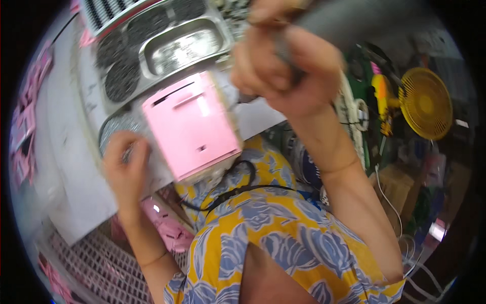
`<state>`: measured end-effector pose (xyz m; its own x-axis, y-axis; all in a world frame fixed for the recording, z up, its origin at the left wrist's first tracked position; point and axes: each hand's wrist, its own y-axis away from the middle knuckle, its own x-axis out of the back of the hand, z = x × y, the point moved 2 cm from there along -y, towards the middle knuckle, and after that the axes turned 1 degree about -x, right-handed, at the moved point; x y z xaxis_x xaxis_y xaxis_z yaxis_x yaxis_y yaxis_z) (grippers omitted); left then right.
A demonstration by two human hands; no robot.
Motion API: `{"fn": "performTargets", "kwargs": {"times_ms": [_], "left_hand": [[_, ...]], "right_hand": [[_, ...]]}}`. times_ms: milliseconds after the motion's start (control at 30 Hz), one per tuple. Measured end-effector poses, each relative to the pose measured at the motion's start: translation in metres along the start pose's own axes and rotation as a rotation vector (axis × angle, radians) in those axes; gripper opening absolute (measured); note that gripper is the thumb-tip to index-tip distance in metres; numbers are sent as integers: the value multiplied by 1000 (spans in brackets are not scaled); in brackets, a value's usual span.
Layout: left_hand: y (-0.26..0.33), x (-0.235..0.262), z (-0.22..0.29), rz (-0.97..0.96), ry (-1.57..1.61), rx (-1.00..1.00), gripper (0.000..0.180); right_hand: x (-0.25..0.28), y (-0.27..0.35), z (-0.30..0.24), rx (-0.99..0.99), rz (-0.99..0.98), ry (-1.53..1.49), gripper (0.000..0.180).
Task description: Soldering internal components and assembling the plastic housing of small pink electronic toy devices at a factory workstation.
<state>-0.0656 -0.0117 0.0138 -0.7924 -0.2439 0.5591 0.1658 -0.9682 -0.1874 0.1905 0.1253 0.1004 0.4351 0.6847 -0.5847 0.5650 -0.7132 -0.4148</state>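
Observation:
In front of me a pink plastic housing [185, 129], squarish with a slot near its far edge, lies on the white table against my lap. To its left, my left hand [126, 159] is closed, with small silvery screws [127, 153] showing between its fingers. Partly behind that hand is a round dish [119, 126] of small silvery pieces. My right hand [291, 66] is raised beyond the housing's right side, fingers wrapped round a dark grey cylindrical tool [364, 25]. Motion blur hides the tool's exact kind.
Beyond the housing sits a metal tray [220, 35] with a shiny basin and round wells of dark small parts. A pink-edged rack [114, 15] stands farther back. Pink parts [23, 137] line the far left, a grey plastic crate [101, 263] is below, and a yellow fan [425, 104] is right.

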Motion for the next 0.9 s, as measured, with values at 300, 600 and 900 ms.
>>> {"fn": "performTargets", "kwargs": {"times_ms": [300, 600, 900], "left_hand": [[20, -65, 67, -9, 109, -356, 16], [19, -62, 61, 43, 25, -319, 19], [10, 19, -18, -17, -700, 67, 10]], "right_hand": [[-29, 17, 6, -116, -237, 92, 36], [-42, 16, 18, -150, -95, 243, 32], [45, -30, 48, 58, -15, 367, 23]]}}
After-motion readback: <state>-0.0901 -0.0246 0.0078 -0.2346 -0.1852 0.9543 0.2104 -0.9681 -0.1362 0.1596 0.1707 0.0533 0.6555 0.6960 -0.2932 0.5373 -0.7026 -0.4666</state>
